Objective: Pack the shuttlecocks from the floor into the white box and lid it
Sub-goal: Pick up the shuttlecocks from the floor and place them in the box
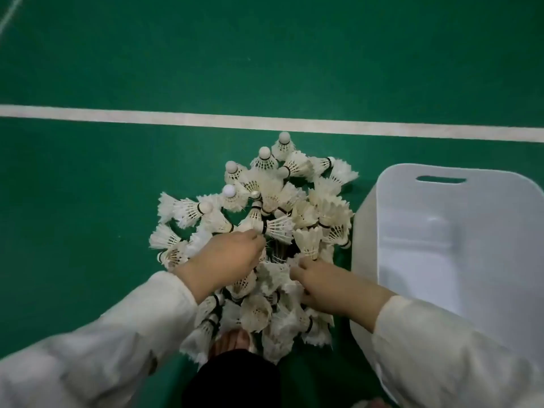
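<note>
- Nearest the camera, a dark trouser leg point(232, 381) sits low in the middle, with a cream left sleeve point(117, 334) and a cream right sleeve point(441, 348) reaching forward on either side of it.
- The left hand point(226, 257) lies back-up on the pile of shuttlecocks point(273, 201). Its fingers curl down among the feathers, and I cannot tell whether they hold anything.
- The right hand point(318, 281) is narrowed to a pinch. Its fingertips meet at the base of a single shuttlecock point(307, 240) that stands feathers-up at the middle of the heap.
- The pile spreads over the green floor point(117, 172), from just in front of the knee outward. The shuttlecocks lie jumbled at all angles, and several at the far edge stand cork-up.
- The white box point(500, 216) stands open on the floor just to the right of the pile, its left wall against the outermost feathers. A handle slot point(441, 180) is cut in its far wall.
- Beyond the heap, a white line point(176, 117) crosses the floor from left to right, close to the farthest shuttlecocks.
</note>
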`<state>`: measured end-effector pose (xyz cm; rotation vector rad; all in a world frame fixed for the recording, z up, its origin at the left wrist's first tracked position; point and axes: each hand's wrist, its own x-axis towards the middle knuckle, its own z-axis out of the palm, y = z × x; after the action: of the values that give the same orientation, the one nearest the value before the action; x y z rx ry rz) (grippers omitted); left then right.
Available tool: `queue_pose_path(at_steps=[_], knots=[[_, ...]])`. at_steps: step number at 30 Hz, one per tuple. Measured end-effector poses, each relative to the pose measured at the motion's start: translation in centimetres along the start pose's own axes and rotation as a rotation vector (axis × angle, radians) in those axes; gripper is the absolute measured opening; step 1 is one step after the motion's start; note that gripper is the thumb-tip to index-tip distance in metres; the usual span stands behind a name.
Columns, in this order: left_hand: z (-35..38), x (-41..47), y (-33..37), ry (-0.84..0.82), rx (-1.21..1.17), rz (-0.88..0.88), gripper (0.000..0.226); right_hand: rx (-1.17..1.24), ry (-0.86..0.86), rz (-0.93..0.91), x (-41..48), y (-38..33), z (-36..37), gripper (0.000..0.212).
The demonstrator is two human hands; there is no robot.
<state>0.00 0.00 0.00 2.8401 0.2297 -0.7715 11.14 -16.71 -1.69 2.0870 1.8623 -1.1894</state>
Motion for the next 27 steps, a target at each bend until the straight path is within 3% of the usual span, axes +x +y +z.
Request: queue_pose_path(at_steps=[2,4,8,11,14,18,24,27], knots=[[1.2,0.0,0.1,0.079,0.072,-0.007,0.022,-0.086,0.022,0.038,0.6,0.5,1.2,0.033],[2.2,-0.2,0.2,0.058,0.137,-0.018,0.023,-0.159,0.060,0.039,0.9,0.9,2.0,0.029],[3.2,-0.6,0.1,0.086,0.160,-0.042,0.055,-0.105,0.176,0.118,-0.5,0.0,1.6,0.019],[3.6,-1.2,0.0,0.176,0.114,-0.076,0.065,-0.060,0.245,0.187,-2.2,-1.3,0.0,0.011],[3.9,-1.4,0.0,0.238,0.093,-0.116,0.064,-0.014,0.301,0.210,-3.8,-2.8,-1.0,0.013],[4.0,-1.9,0.0,0.317,0.036,-0.194,0.040,0.017,0.368,0.202,-5.2,-4.3,-1.3,0.018],[3.9,-2.3,2.1,0.571,-0.318,-0.159,0.041,0.138,0.484,0.222,-4.5,-4.3,-0.3,0.017],[4.4,-2.0,4.3,0.524,-0.443,-0.072,0.054,0.199,0.498,0.247,-3.5,-3.9,-0.1,0.017]])
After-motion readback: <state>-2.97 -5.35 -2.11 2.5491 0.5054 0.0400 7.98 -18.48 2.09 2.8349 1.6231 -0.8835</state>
